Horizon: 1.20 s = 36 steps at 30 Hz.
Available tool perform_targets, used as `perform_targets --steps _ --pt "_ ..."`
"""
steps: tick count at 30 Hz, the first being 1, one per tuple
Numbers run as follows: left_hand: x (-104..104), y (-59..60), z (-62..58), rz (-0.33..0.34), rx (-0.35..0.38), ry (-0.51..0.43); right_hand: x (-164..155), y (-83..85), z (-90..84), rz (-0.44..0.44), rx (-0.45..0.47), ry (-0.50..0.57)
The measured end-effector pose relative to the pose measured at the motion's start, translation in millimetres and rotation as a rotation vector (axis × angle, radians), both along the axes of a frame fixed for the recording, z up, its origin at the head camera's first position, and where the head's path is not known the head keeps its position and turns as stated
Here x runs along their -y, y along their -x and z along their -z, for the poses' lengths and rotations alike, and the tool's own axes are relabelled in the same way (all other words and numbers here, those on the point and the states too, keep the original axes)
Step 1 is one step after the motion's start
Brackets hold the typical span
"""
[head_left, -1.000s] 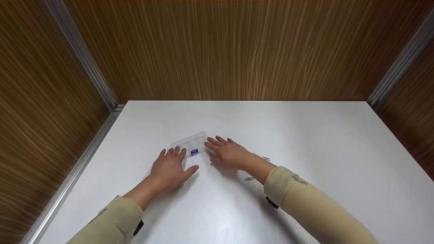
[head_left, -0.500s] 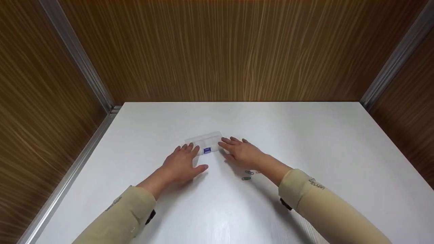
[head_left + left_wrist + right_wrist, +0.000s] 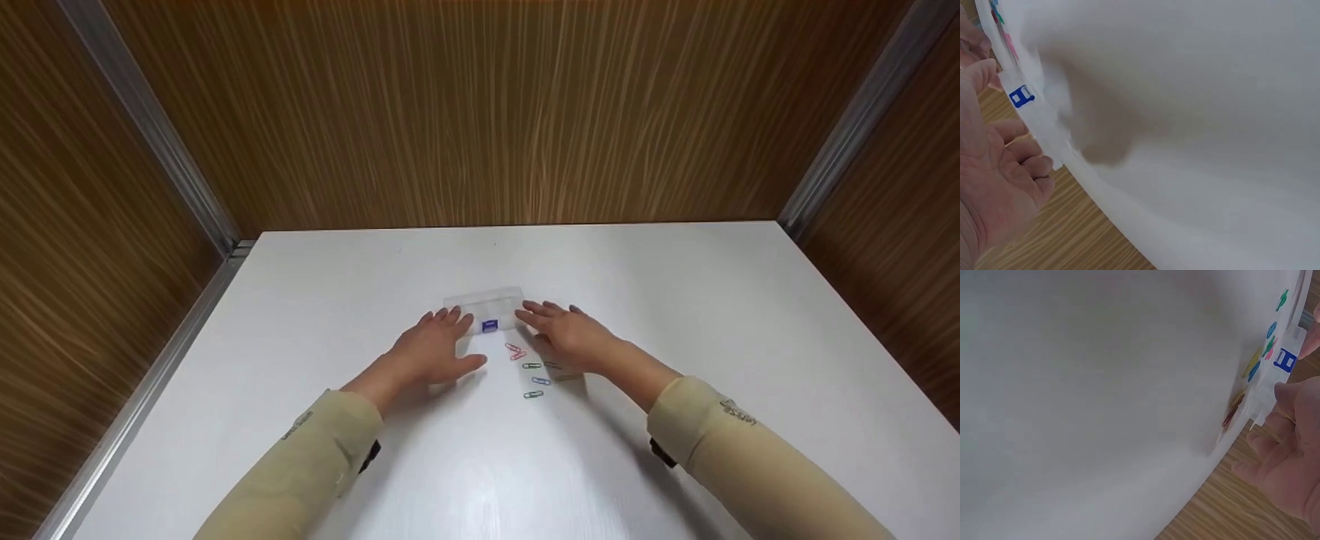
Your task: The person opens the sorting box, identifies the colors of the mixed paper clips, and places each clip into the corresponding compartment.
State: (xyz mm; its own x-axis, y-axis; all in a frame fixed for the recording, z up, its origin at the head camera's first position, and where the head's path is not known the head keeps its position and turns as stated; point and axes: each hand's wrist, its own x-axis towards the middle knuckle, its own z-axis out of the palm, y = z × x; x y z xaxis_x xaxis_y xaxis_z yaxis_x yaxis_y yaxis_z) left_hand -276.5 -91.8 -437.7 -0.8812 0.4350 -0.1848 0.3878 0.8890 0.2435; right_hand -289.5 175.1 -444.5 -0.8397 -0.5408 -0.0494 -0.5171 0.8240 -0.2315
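Observation:
Between my two hands a clear plastic compartment box (image 3: pixel 491 306) with a blue latch (image 3: pixel 490 325) lies on the white table. My left hand (image 3: pixel 429 351) is spread at the box's left end, its straight fingertips over the near left corner and its thumb pointing out to the right. At the opposite end my right hand (image 3: pixel 576 339) touches the box with outstretched fingertips. In the left wrist view the box (image 3: pixel 1044 126) shows edge-on beside the left fingers. Several paper clips (image 3: pixel 541 381), red, green and blue, lie just in front of the box, some partly under the right hand's shadow.
The white table (image 3: pixel 360 465) carries the box and clips. A wood-grain panel (image 3: pixel 465 112) rises along its back edge. More wood-grain panels with metal edge strips (image 3: pixel 142 127) stand at the left and right.
Both hands have shifted right, and the box has slid right between them, turning a little straighter. Paper clips once covered by the right hand and forearm now show.

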Motion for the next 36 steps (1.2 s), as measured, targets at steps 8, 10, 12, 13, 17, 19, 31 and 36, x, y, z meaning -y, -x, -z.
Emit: perform_targets --steps 8,10,12,13,17,19,31,36 --pt "-16 8.8 1.3 0.052 0.0 -0.022 -22 -2.8 1.9 0.026 -0.012 0.0" --pt "-20 10.0 1.9 0.065 -0.003 -0.017 -26 -3.8 2.4 0.03 -0.017 0.005" --pt "-24 10.9 2.4 0.075 -0.012 -0.016 -30 -4.8 2.3 0.038 -0.018 0.009" --pt "-26 11.3 2.6 0.077 -0.016 -0.017 -32 -5.2 2.2 0.041 -0.018 0.012" --pt "-33 14.3 3.7 0.076 -0.021 -0.02 -39 -6.6 1.8 0.053 -0.025 0.022" --pt "-36 16.1 4.3 0.074 -0.018 -0.024 -43 -7.1 2.4 0.056 -0.036 0.024" --pt "-51 22.1 5.7 0.074 -0.021 -0.006 -57 -8.8 6.5 0.085 -0.06 0.032" --pt "-50 23.8 3.9 0.071 -0.01 -0.005 -56 -5.8 7.4 0.102 -0.043 0.032"
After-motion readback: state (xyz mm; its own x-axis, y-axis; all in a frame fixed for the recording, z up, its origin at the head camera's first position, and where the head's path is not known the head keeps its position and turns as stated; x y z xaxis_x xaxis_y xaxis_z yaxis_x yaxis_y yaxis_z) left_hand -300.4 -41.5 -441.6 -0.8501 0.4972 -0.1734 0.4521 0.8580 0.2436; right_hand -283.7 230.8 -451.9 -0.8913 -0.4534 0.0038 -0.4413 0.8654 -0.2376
